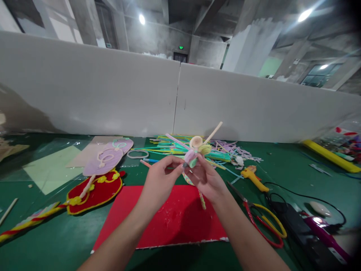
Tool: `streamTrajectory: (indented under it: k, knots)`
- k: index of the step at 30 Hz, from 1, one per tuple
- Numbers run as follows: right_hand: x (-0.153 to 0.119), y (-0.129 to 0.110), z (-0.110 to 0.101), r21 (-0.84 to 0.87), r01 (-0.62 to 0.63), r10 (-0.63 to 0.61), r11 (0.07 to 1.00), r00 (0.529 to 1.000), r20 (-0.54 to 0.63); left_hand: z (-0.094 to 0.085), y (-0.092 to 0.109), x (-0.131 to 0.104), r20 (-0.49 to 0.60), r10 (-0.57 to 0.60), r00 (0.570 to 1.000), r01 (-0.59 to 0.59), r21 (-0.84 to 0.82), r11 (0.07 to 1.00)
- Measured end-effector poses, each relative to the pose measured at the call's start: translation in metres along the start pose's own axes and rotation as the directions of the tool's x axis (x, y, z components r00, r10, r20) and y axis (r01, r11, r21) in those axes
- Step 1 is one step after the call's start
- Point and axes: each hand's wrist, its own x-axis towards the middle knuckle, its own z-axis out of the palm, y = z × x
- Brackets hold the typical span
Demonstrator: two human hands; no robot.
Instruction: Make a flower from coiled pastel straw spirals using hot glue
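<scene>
Flower (197, 148) in hands (162, 178) (210, 182) (bits (354, 145) in plastic (332, 134))

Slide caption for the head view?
Left hand and right hand hold up a pastel craft piece; a red sheet and scissors lie on the green table.

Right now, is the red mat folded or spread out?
Spread out: the red mat lies flat on the green table, no fold showing.

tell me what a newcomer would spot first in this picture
Probably the red board on the green table, below the left hand and right hand, which hold a pastel flower-like piece. Left of the board lies a red shape edged in yellow; right of it, scissors with red and yellow handles.
</scene>
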Motion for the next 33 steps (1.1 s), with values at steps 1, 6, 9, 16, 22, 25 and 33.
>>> streamTrajectory:
  k: [1,6,9,16,22,25,33]
  knots:
    - [-0.001,0.000,0.001,0.006,-0.005,0.005,1.000,1.000,0.019,0.001,0.000,0.000,0.029,-0.024,0.999,0.025,-0.045,0.999]
    - [-0.003,0.003,0.003,0.051,-0.009,0.003,0.999,0.993,0.122,0.003,-0.002,0.001,0.053,-0.086,0.995,0.095,-0.215,0.972]
    - [-0.003,0.006,0.001,0.093,-0.011,-0.003,0.996,0.989,0.149,0.003,-0.003,0.002,-0.018,-0.050,0.999,0.044,-0.246,0.968]
    - [-0.006,0.006,0.003,0.128,-0.050,0.023,0.991,0.978,0.205,0.005,-0.005,0.002,-0.034,-0.045,0.998,0.033,-0.299,0.954]
    - [-0.009,0.001,0.007,0.046,-0.016,0.009,0.999,0.986,0.165,0.005,0.003,-0.001,-0.046,-0.049,0.998,0.033,-0.300,0.953]
    - [-0.008,0.001,0.009,-0.003,0.058,-0.057,0.998,0.994,0.095,0.005,-0.001,0.001,-0.037,-0.099,0.994,0.077,-0.387,0.919]
    - [-0.007,-0.004,0.011,-0.048,0.219,-0.222,0.974,0.973,-0.066,0.006,-0.004,0.002,0.119,-0.208,0.971,0.239,-0.500,0.832]
